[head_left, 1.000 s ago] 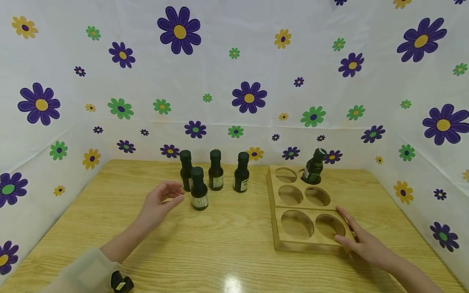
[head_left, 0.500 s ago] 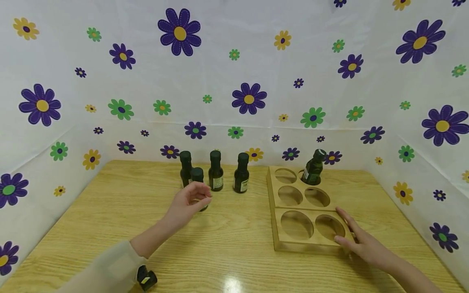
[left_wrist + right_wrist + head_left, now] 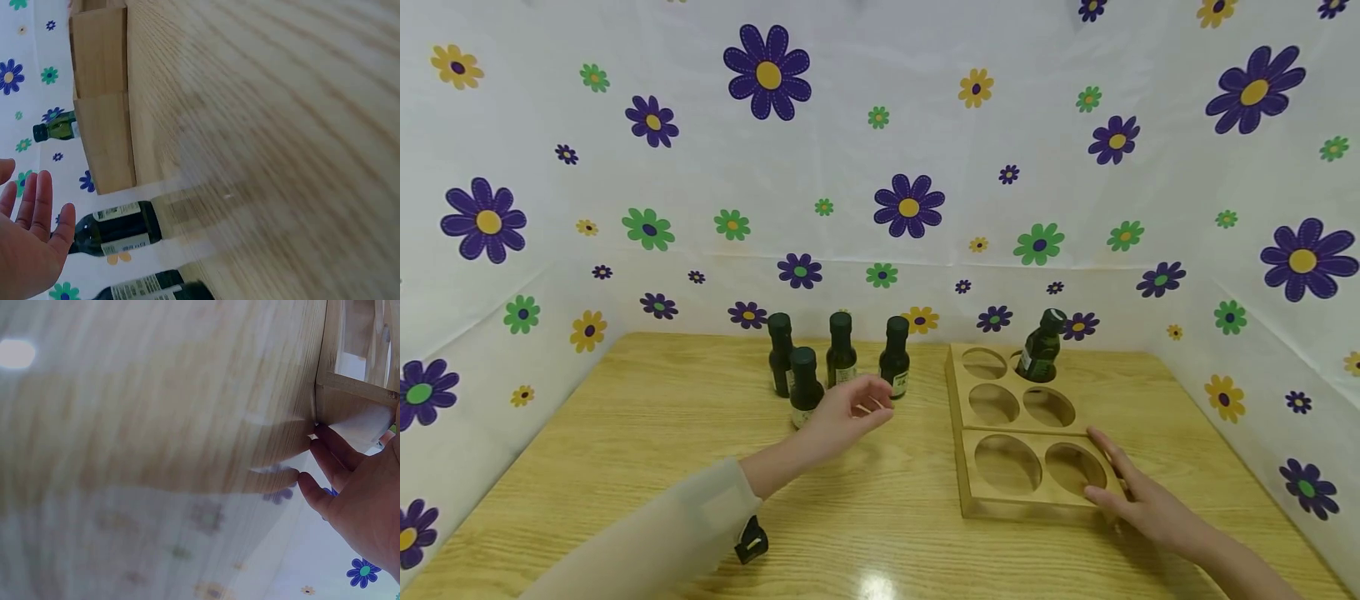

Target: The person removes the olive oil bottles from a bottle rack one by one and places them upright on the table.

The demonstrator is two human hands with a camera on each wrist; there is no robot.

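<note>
My left hand point(image 3: 848, 412) hovers in front of the bottles with loosely bent fingers and holds nothing. In the left wrist view the left hand point(image 3: 31, 244) overlaps the neck end of a dark bottle point(image 3: 122, 228); contact cannot be told. Several dark green bottles stand upright: a front one point(image 3: 806, 392), one at the left point(image 3: 780, 358), one in the middle point(image 3: 841, 354) and one at the right point(image 3: 895, 358). My right hand point(image 3: 1153, 504) grips the right edge of a wooden bottle rack point(image 3: 1022, 427), thumb over its top, fingers along its side. The right hand point(image 3: 369, 500) shows fingertips low by the rack.
Another green bottle point(image 3: 1041, 350) leans in the rack's back right hole; the other holes are bare. Both stand on the wood-grain table point(image 3: 655, 417). A white flowered cloth point(image 3: 835, 150) encloses the back and sides.
My left hand has moved right, past the front bottle, towards the rightmost loose bottle. My right hand, the rack and the bottles stay in place. The head view has tilted slightly up.
</note>
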